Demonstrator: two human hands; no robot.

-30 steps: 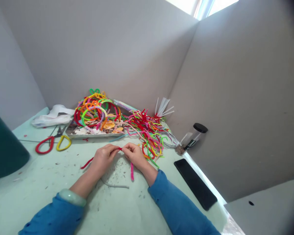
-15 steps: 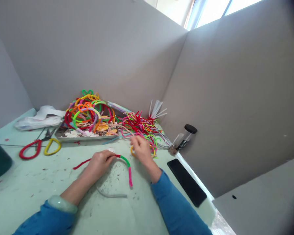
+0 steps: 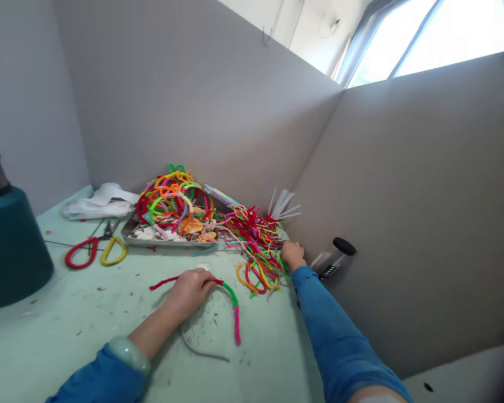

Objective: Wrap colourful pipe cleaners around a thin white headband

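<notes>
My left hand [image 3: 193, 291] is closed in a pinch on a bent pipe cleaner strand [image 3: 232, 294]. Red sticks out on both sides of the fingers, then green, then a pink end hanging down to the right. Farther out, my right hand [image 3: 293, 255] reaches to the right edge of a tangled heap of coloured pipe cleaners [image 3: 254, 226]. Its fingers are curled there; what they hold, if anything, is hidden. A thin grey wire [image 3: 205, 354] lies on the table below my left hand.
A metal tray [image 3: 168, 243] holds flower pieces and pipe cleaner rings. Scissors with red and yellow handles [image 3: 94, 249], a plastic bag [image 3: 96, 210] and a green bottle [image 3: 14, 246] stand or lie left. A black-capped clear container [image 3: 336, 258] is right, before grey partitions.
My right hand has moved right, from in front of the heap to its right edge. My left hand still pinches the strand. The view has shifted, showing more of the bottle.
</notes>
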